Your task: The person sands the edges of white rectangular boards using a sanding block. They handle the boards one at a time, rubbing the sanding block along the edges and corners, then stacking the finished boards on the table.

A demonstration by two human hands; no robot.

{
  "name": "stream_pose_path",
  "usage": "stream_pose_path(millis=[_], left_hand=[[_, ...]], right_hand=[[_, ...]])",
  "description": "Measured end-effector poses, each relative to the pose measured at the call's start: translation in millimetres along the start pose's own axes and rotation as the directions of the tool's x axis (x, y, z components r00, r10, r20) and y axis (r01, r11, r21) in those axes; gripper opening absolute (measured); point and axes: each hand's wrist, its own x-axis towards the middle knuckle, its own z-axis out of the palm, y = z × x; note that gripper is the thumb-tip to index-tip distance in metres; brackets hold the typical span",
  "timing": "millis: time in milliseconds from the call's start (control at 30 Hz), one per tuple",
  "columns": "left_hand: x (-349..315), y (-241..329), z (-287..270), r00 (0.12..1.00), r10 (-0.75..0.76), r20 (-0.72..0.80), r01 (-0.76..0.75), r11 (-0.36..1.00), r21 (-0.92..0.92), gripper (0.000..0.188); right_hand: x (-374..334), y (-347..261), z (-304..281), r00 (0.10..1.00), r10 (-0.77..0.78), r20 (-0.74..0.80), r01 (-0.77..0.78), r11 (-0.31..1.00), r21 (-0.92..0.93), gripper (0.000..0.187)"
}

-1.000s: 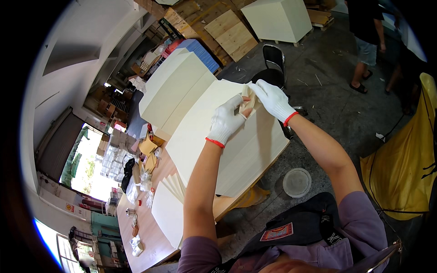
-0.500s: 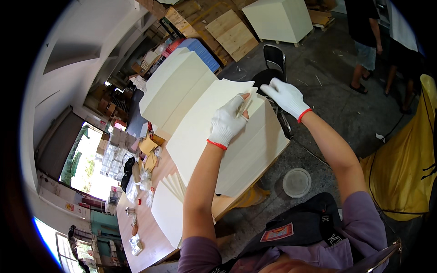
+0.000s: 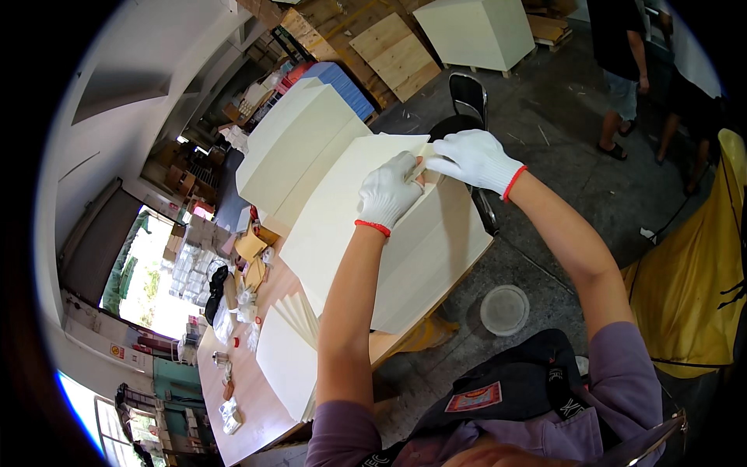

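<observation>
A tall stack of large cream-white paper sheets (image 3: 334, 210) lies on the wooden table in front of me. My left hand (image 3: 389, 188), in a white knit glove with a red cuff, is closed over the right edge of the top sheets, bare fingertips showing. Close beside it, my right hand (image 3: 476, 159), gloved the same way, has its fingers pressed together at the far right corner of those sheets. Its fingertips are partly hidden, but they appear to pinch the sheet corner.
Behind stands another high paper stack (image 3: 311, 148). A fanned smaller pile (image 3: 284, 358) lies near left on the table (image 3: 249, 420), by small clutter. A black chair (image 3: 468, 97) stands beyond the stack; a round lid-like disc (image 3: 504, 310) and yellow sheeting (image 3: 689, 288) are right. Two people stand far right.
My right hand has moved left and down onto the sheet corner, next to my left hand. The raised sheet edges at the corner now lie closer together.
</observation>
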Motion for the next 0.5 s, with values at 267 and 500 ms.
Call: stream_pose_path(millis=[267, 500], left_hand=[[-18.3, -15.5, -3.9, 0.998, 0.034, 0.060, -0.003, 0.890, -0.455, 0.041], [-18.0, -19.9, 3.3, 0.999, 0.015, 0.038, 0.005, 0.886, -0.463, 0.046]], right_hand=[[1.3, -32.1, 4.0, 0.877, 0.454, 0.158, -0.468, 0.732, 0.495, 0.056], [-1.2, -28.6, 18.9, 0.880, 0.464, 0.103, -0.449, 0.741, 0.500, 0.057]])
